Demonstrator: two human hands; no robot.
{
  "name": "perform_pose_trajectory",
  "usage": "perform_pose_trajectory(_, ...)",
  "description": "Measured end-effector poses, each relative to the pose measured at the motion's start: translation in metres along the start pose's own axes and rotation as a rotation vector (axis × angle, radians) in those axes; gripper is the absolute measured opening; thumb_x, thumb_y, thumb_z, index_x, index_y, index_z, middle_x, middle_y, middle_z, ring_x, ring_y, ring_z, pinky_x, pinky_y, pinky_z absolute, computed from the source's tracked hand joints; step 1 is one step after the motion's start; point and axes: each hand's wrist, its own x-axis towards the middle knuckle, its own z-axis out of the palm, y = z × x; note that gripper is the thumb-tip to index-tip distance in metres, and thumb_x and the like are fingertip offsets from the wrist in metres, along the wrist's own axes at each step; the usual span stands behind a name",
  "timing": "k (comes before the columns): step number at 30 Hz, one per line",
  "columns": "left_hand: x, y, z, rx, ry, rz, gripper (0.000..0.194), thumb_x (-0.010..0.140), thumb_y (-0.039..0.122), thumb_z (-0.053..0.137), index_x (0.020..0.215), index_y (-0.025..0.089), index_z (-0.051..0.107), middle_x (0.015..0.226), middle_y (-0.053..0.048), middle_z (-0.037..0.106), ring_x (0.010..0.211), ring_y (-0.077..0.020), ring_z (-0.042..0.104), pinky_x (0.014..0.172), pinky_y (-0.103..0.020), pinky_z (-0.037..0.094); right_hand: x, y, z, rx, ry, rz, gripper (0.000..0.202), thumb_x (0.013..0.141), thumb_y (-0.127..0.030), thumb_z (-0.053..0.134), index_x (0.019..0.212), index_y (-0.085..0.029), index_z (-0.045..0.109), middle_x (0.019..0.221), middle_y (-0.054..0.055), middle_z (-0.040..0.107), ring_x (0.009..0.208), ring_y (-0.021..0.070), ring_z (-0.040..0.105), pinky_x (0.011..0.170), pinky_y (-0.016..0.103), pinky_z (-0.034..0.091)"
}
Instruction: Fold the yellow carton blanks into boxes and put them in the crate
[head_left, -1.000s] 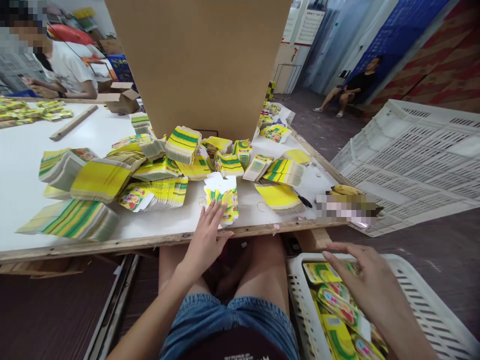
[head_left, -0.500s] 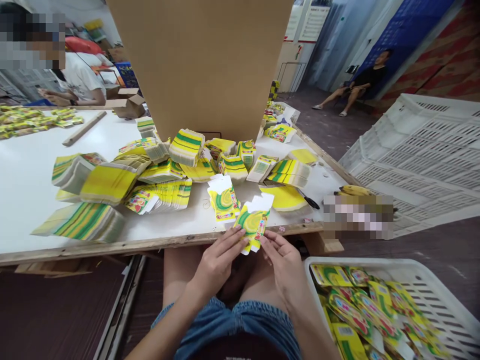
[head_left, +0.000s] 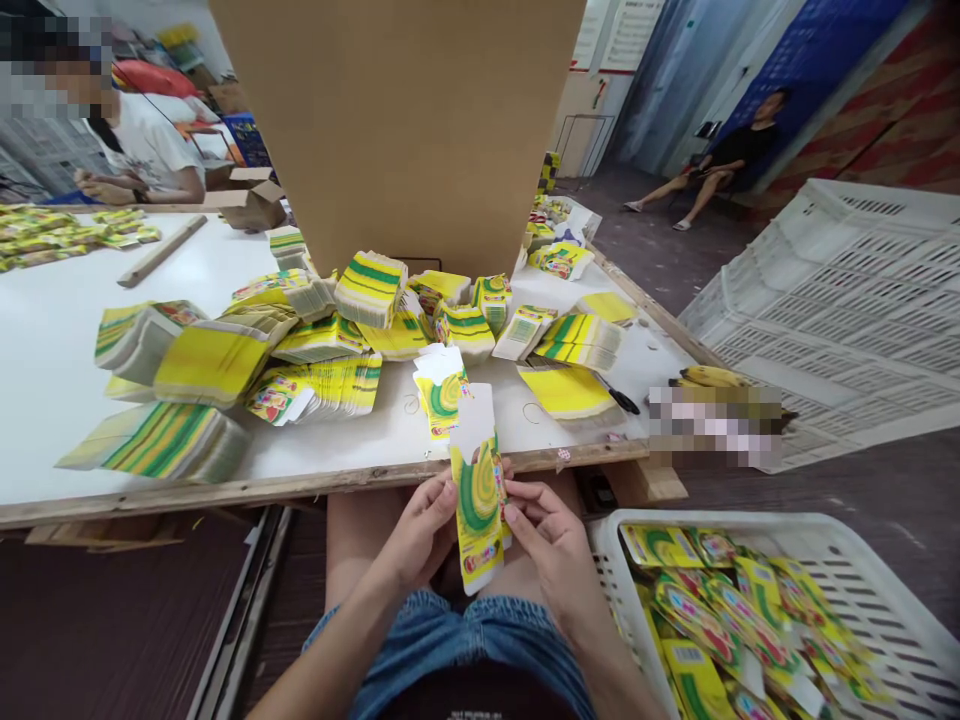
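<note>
Between my two hands, over my lap at the table's edge, is a yellow and green printed carton [head_left: 478,505] with its white end flap open at the top. My left hand [head_left: 424,530] grips its left side, thumb in front and fingers behind. On the right side, my right hand [head_left: 541,528] pinches the edge with thumb and fingers. Just beyond, a few flat cartons [head_left: 439,395] of the same print lie on the white table [head_left: 397,435]. Stacks of folded cartons [head_left: 217,360] spread across the table behind and to the left.
A tall cardboard sheet [head_left: 405,130] stands behind the stacks. To the lower right, a white basket [head_left: 817,525] holds several filled packs. White crates [head_left: 840,330] and bananas [head_left: 709,378] are at right. One person [head_left: 154,150] works at far left; another [head_left: 739,150] sits at the back right.
The carton has come down toward my lap and turned from tilted to nearly upright, its white flap now pointing up. Both hands moved down with it and hold its sides.
</note>
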Motion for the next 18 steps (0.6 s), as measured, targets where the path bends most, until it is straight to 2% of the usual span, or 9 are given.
perform_pose_trajectory(3, -0.002, -0.001, 0.000, -0.030, -0.033, 0.004, 0.033, 0.076, 0.039, 0.075, 0.098, 0.015, 0.074, 0.107, -0.012, 0.075, 0.105, -0.0303, 0.068, 0.097, -0.041, 0.050, 0.001, 0.001, -0.001, -0.021, -0.004, -0.014, 0.029, 0.079, -0.039, 0.073, 0.102, -0.021, 0.069, 0.100, 0.008, 0.074, 0.093, 0.0215, 0.067, 0.085, 0.035, 0.052)
perform_pose_trajectory(7, -0.001, -0.006, 0.000, 0.009, -0.012, 0.033, 0.038, 0.073, 0.037, 0.078, 0.104, 0.015, 0.072, 0.102, -0.012, 0.076, 0.101, -0.0284, 0.069, 0.092, -0.038, 0.052, 0.000, -0.002, -0.002, -0.127, 0.014, -0.035, 0.033, 0.080, -0.041, 0.072, 0.105, -0.020, 0.070, 0.102, 0.008, 0.073, 0.096, 0.0225, 0.065, 0.085, 0.034, 0.052)
perform_pose_trajectory(10, 0.002, -0.011, -0.002, 0.055, 0.071, 0.055, 0.036, 0.073, 0.036, 0.078, 0.101, 0.015, 0.072, 0.095, -0.010, 0.077, 0.094, -0.0257, 0.070, 0.087, -0.035, 0.054, -0.001, -0.003, 0.000, -0.192, 0.013, -0.015, 0.036, 0.078, -0.043, 0.073, 0.104, -0.018, 0.070, 0.090, 0.007, 0.074, 0.087, 0.0229, 0.066, 0.076, 0.033, 0.054)
perform_pose_trajectory(14, 0.004, -0.018, -0.005, 0.164, 0.245, 0.108, 0.031, 0.075, 0.037, 0.075, 0.096, 0.015, 0.070, 0.091, -0.007, 0.077, 0.088, -0.0231, 0.071, 0.079, -0.032, 0.055, -0.003, -0.002, 0.009, -0.203, 0.022, -0.005, 0.029, 0.081, -0.045, 0.069, 0.087, -0.017, 0.067, 0.084, 0.006, 0.073, 0.075, 0.0200, 0.064, 0.069, 0.031, 0.053)
perform_pose_trajectory(16, 0.004, -0.019, -0.006, 0.267, 0.275, 0.132, 0.032, 0.079, 0.040, 0.071, 0.098, 0.014, 0.068, 0.095, -0.008, 0.076, 0.090, -0.0231, 0.070, 0.077, -0.030, 0.055, -0.003, -0.001, 0.012, -0.217, 0.054, -0.017, 0.028, 0.083, -0.045, 0.066, 0.082, -0.017, 0.064, 0.081, 0.006, 0.072, 0.071, 0.0191, 0.064, 0.067, 0.031, 0.053)
perform_pose_trajectory(18, 0.003, -0.018, -0.006, 0.379, 0.277, 0.170, 0.036, 0.082, 0.039, 0.068, 0.108, 0.014, 0.062, 0.103, -0.009, 0.074, 0.093, -0.0227, 0.069, 0.077, -0.029, 0.054, -0.002, 0.000, 0.014, -0.235, 0.084, -0.033, 0.027, 0.084, -0.044, 0.065, 0.082, -0.017, 0.062, 0.080, 0.006, 0.071, 0.070, 0.0188, 0.063, 0.066, 0.031, 0.053)
